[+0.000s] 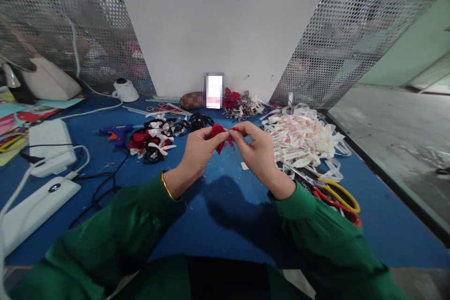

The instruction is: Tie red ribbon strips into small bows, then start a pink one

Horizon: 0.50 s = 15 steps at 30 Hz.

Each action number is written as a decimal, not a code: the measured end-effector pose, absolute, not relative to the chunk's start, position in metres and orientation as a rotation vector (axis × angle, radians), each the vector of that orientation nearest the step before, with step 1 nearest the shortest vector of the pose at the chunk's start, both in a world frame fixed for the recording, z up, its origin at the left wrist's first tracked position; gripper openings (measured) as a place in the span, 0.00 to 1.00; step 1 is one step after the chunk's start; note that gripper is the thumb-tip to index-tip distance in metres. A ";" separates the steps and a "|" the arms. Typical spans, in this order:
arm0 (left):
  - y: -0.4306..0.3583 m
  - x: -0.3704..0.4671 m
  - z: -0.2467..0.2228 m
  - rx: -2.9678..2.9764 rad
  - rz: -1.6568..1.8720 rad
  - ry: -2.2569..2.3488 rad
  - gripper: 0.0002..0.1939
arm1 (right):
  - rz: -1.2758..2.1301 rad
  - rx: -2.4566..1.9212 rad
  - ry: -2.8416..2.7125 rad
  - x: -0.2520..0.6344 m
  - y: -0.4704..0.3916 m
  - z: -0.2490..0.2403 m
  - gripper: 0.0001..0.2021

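Observation:
A small red fabric bow point(218, 137) is held up between my two hands, above the middle of the blue table. My left hand point(199, 149) pinches its left part between thumb and fingers. Opposite it, my right hand point(256, 148) has thumb and forefinger closed on the bow's right end. The fingers cover part of the red fabric, so its full shape is hidden. Left of my hands lies a pile of black hair ties with red and white bows point(153, 138). Behind the hands is a heap of red and grey bows point(242, 103).
Cream ribbon pieces point(302, 138) are heaped at right, near scissors with red and yellow handles point(339, 197). A blue glue gun point(117, 132), a power strip point(52, 145), a power bank point(38, 213) and cables lie left. A phone point(214, 91) stands against the white board point(218, 33).

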State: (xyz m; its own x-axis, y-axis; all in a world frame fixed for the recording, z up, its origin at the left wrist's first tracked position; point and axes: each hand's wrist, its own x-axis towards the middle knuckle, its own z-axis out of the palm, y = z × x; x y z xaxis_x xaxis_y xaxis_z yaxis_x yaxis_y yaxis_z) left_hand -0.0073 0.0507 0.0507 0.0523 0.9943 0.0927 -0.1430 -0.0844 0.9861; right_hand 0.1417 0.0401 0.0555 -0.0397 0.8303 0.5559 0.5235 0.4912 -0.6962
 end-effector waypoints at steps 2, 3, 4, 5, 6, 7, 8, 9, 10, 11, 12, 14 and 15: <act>0.051 -0.007 0.050 1.214 1.288 1.020 0.11 | 0.364 -1.137 -1.696 0.142 0.040 0.057 0.07; 0.051 -0.007 0.049 1.229 1.285 1.019 0.12 | 0.405 -1.118 -1.665 0.142 0.040 0.057 0.07; 0.051 -0.007 0.048 1.251 1.283 1.017 0.12 | 0.475 -1.105 -1.621 0.142 0.040 0.058 0.07; 0.051 -0.007 0.047 1.280 1.282 1.013 0.12 | 0.563 -1.097 -1.567 0.142 0.041 0.058 0.07; 0.051 -0.007 0.047 1.315 1.280 1.011 0.11 | 0.657 -1.093 -1.510 0.142 0.042 0.057 0.07; 0.051 -0.007 0.047 1.354 1.275 1.008 0.11 | 0.746 -1.086 -1.455 0.141 0.043 0.056 0.08; 0.050 -0.007 0.047 1.394 1.269 1.007 0.11 | 0.825 -1.076 -1.403 0.141 0.045 0.055 0.08; 0.049 -0.008 0.047 1.431 1.264 1.012 0.11 | 0.892 -1.062 -1.352 0.140 0.046 0.054 0.09; 0.048 -0.008 0.048 1.464 1.260 1.023 0.11 | 0.954 -1.047 -1.301 0.139 0.047 0.053 0.09; 0.048 -0.008 0.049 1.498 1.258 1.039 0.11 | 1.017 -1.033 -1.252 0.138 0.047 0.053 0.09; 0.047 -0.008 0.050 1.535 1.257 1.058 0.11 | 1.080 -1.020 -1.206 0.137 0.047 0.052 0.10; 0.047 -0.009 0.050 1.598 1.265 1.107 0.11 | 1.171 -0.995 -1.128 0.134 0.046 0.052 0.09; 0.048 -0.010 0.050 1.613 1.273 1.132 0.11 | 1.179 -0.988 -1.103 0.132 0.045 0.052 0.09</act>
